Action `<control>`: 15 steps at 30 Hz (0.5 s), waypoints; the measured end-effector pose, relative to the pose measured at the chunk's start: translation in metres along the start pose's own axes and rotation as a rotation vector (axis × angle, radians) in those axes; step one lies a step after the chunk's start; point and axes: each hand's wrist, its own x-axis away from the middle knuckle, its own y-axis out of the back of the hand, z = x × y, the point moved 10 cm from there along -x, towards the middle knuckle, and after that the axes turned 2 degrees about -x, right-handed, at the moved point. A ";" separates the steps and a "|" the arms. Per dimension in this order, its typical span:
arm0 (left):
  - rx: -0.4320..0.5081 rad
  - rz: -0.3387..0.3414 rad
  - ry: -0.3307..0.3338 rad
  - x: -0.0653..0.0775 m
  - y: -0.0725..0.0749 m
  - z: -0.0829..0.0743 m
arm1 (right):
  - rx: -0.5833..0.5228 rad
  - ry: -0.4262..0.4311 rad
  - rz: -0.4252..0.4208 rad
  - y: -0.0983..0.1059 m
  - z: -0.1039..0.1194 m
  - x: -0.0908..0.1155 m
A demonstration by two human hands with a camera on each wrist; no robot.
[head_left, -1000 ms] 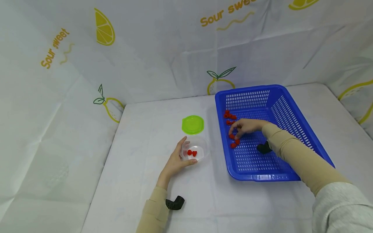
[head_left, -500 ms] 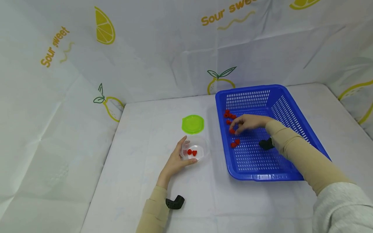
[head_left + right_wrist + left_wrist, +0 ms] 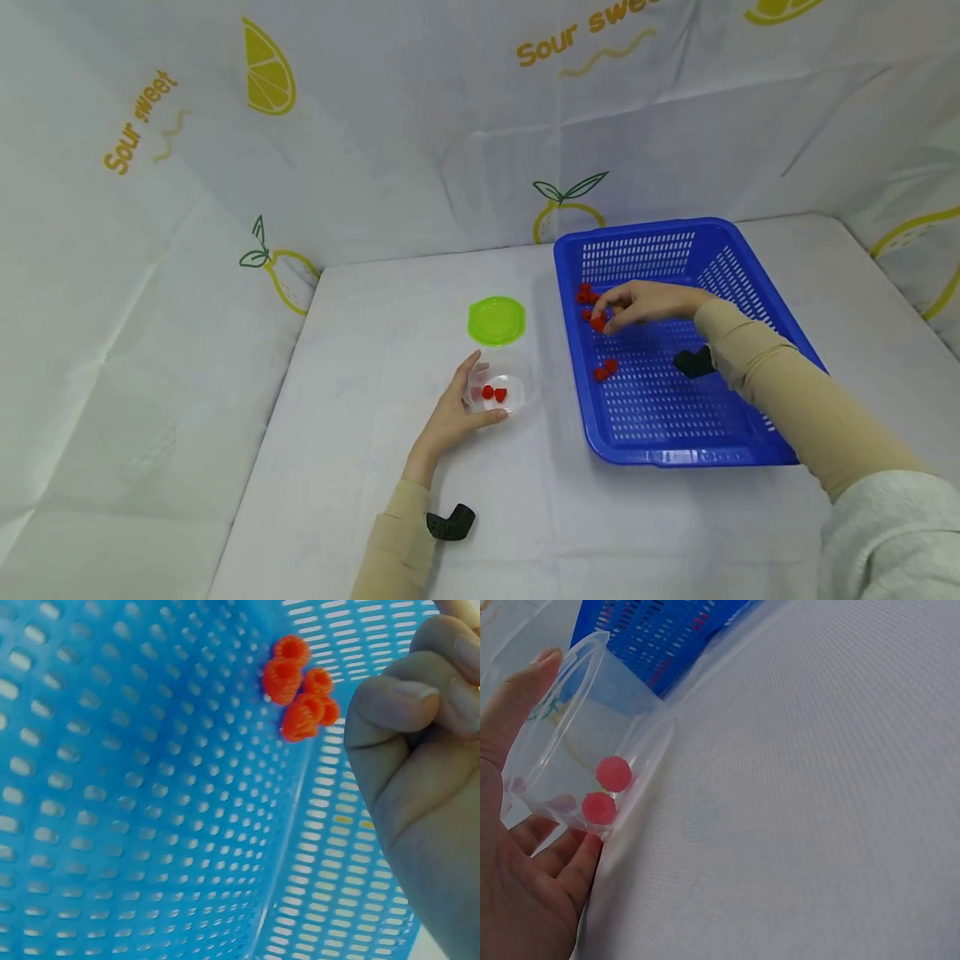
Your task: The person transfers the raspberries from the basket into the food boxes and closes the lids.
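My left hand (image 3: 450, 419) grips a clear plastic tub (image 3: 520, 373) on the table, thumb on the near side and fingers on the far side. Two red raspberries (image 3: 613, 774) lie at its bottom. Inside the blue basket (image 3: 697, 456), my right hand (image 3: 651, 301) pinches a raspberry (image 3: 597, 324) between thumb and fingers, near the left wall. Beyond those fingertips sits a cluster of raspberries (image 3: 296, 694), partly hidden by the hand in the head view. In the right wrist view the pinching fingertips run out of frame at the upper right.
A bright green lid (image 3: 497, 322) lies flat just beyond the tub. Two more raspberries (image 3: 606, 370) rest in the basket, nearer to me. The basket's raised rim stands between the two hands. A white cloth wall with lemon prints (image 3: 569, 218) rises behind the table.
My right hand has moved toward the basket's far end, and the raspberry at its fingertips has moved with it. The left hand and the tub have stayed put.
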 end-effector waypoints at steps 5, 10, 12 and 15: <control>0.008 0.003 0.005 0.001 0.000 0.000 | -0.049 0.034 0.004 0.001 0.015 0.004; 0.007 -0.006 -0.003 0.001 0.000 -0.001 | -0.045 0.104 0.009 0.002 0.038 0.004; 0.007 -0.008 -0.002 0.001 0.000 0.000 | -0.038 0.129 0.016 0.000 0.047 0.003; 0.009 -0.008 0.005 0.001 -0.001 0.000 | -0.020 0.156 0.031 -0.005 0.063 -0.001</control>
